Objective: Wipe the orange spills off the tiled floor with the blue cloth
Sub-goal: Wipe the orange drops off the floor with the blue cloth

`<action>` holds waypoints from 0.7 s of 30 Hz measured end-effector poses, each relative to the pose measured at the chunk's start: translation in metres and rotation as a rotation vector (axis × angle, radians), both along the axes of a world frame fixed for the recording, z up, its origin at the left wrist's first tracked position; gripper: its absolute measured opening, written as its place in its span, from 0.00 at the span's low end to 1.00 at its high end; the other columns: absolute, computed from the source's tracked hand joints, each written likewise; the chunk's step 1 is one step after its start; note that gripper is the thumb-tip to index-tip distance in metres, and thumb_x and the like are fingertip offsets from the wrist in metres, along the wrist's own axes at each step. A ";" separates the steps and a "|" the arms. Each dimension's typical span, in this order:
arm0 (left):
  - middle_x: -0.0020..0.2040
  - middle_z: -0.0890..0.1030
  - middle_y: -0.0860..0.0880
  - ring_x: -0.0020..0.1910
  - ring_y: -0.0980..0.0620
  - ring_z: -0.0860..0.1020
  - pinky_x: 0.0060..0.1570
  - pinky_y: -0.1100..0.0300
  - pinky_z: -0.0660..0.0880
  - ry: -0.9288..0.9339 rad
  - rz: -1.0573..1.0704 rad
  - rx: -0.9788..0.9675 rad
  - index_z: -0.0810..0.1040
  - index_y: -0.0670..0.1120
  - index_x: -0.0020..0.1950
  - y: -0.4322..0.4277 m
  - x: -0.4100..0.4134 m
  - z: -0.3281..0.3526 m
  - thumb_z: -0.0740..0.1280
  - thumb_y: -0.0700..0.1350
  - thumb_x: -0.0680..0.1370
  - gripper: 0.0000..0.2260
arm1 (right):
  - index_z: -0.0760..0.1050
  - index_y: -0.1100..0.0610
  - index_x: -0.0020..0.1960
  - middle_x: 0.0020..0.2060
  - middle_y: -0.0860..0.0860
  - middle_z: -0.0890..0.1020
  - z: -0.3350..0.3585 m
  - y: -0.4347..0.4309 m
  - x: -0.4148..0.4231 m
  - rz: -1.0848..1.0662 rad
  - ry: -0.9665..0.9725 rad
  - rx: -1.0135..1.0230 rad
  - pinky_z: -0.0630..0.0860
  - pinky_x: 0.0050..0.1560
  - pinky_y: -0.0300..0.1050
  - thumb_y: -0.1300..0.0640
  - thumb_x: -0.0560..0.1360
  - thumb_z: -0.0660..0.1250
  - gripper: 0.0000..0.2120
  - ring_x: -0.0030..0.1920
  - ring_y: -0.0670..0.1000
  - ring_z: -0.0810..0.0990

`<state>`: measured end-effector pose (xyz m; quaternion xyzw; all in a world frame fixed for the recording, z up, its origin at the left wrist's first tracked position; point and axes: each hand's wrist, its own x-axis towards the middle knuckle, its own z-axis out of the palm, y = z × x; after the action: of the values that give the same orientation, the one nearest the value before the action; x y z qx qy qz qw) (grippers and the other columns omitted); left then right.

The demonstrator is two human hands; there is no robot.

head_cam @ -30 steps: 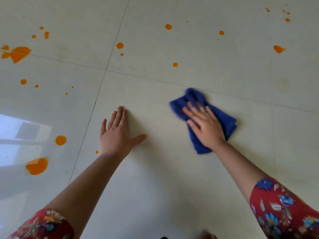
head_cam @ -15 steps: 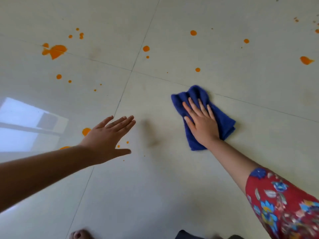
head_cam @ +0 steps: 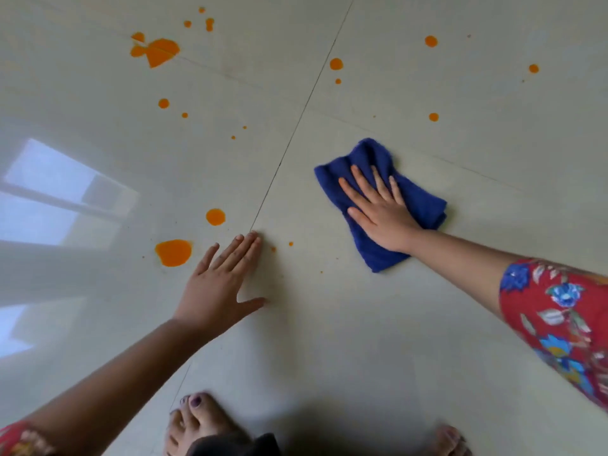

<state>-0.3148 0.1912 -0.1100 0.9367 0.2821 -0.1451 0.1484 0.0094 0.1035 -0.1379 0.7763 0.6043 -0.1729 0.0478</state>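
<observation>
1. Left hand (head_cam: 217,284) first: it's flat on the tiled floor (head_cam: 329,340), fingers straight and close together, thumb stuck out, holding nothing. Looks like a prop for balance to me.
2. Just left of it sits the biggest orange puddle (head_cam: 173,252), with a round drop (head_cam: 215,216) just beyond. A jagged splat (head_cam: 157,51) lies well off, across the far tile joint.
3. Tiny specks (head_cam: 291,244) dot the floor just right of those fingertips, between the two hands.
4. Blue cloth (head_cam: 424,205) is bunched on the tile right of the long seam (head_cam: 279,166), near that tile's far left corner and well apart from the big puddle.
5. Right hand (head_cam: 383,218) lies on top of it, fingers spread and straight, palm pressing down, not gripping.
6. My guess is it's soft, light and floppy, so it'll slide easily on glossy tile but ruck up. Palm on the middle for pushing, pinch a folded edge for lifting.
7. More drops (head_cam: 433,117) wait beyond the cloth.
</observation>
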 end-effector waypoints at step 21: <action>0.76 0.64 0.52 0.75 0.53 0.61 0.75 0.50 0.54 -0.242 0.118 0.096 0.65 0.47 0.76 -0.007 -0.053 -0.024 0.60 0.60 0.77 0.31 | 0.59 0.45 0.76 0.77 0.46 0.58 -0.014 -0.043 -0.109 0.522 0.064 0.169 0.51 0.76 0.55 0.45 0.82 0.52 0.23 0.78 0.52 0.55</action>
<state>-0.3682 0.1844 -0.1343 0.9352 0.3232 -0.0084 0.1444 -0.0993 0.0605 -0.1522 0.5897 0.7973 -0.1284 0.0067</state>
